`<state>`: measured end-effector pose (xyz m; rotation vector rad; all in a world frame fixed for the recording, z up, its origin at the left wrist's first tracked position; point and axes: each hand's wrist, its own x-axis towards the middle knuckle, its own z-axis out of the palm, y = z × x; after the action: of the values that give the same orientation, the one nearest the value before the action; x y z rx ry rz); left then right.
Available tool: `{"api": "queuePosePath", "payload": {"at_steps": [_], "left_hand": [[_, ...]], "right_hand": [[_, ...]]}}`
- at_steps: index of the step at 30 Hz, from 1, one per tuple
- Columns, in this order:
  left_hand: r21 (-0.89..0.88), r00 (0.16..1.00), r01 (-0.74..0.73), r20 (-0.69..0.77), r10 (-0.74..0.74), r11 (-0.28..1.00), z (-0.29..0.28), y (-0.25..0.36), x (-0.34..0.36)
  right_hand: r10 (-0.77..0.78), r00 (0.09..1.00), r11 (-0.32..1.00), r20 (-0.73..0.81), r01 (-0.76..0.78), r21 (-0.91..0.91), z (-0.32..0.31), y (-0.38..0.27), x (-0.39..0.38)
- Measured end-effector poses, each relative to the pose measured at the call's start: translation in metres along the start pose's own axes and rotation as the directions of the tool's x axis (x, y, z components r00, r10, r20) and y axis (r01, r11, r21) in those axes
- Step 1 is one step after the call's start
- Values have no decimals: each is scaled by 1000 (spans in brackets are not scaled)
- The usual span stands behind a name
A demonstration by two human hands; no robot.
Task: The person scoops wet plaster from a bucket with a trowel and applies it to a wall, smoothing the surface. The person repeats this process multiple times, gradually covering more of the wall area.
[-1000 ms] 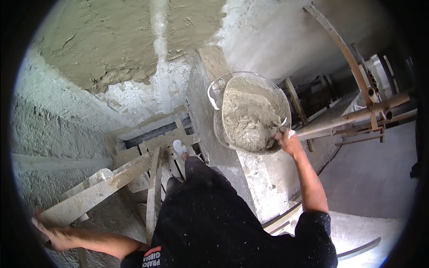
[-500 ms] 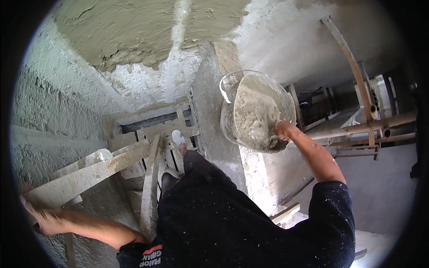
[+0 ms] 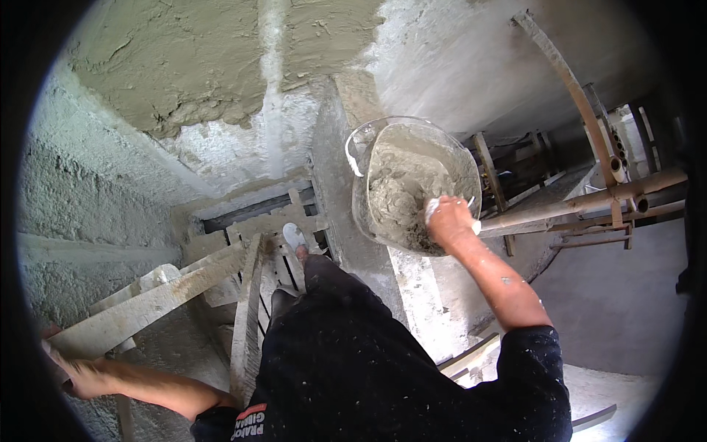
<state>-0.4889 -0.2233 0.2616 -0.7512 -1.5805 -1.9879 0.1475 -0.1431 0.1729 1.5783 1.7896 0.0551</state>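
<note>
right hand (image 3: 448, 221) curled round pale handle (image 3: 476, 227) over bucket (image 3: 360, 208); left hand (image 3: 88, 379), grip unclear; ledge (image 3: 350, 254), part-plastered wall (image 3: 188, 62).

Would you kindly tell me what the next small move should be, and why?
I would probably scoop up some of the grey mix with the right grip: it is at the mix in the bucket, and the coat on the wall ends raggedly beside a paler area.

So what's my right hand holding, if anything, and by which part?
Your right hand seems to grip a tool by its pale handle; its other end is hidden.
</note>
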Motion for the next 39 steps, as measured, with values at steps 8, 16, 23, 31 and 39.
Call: {"api": "queuePosePath", "payload": {"at_steps": [8,16,23,31,39], "left_hand": [[21,996,76,-47,-75,997,-2,-4,-1],[-95,998,56,-1,-56,994,-7,-11,0],[5,996,84,-33,-84,996,-5,-10,-2],[95,986,112,-134,-99,989,7,6,-8],[159,968,224,-152,-200,962,6,4,-3]], "right_hand": [[469,880,859,76,-474,193,49,90,78],[84,981,960,173,-126,248,79,34,109],[185,971,965,-149,-151,212,-3,18,-5],[122,989,976,83,-134,169,30,-6,-24],[204,963,953,177,-236,191,49,19,81]]}}
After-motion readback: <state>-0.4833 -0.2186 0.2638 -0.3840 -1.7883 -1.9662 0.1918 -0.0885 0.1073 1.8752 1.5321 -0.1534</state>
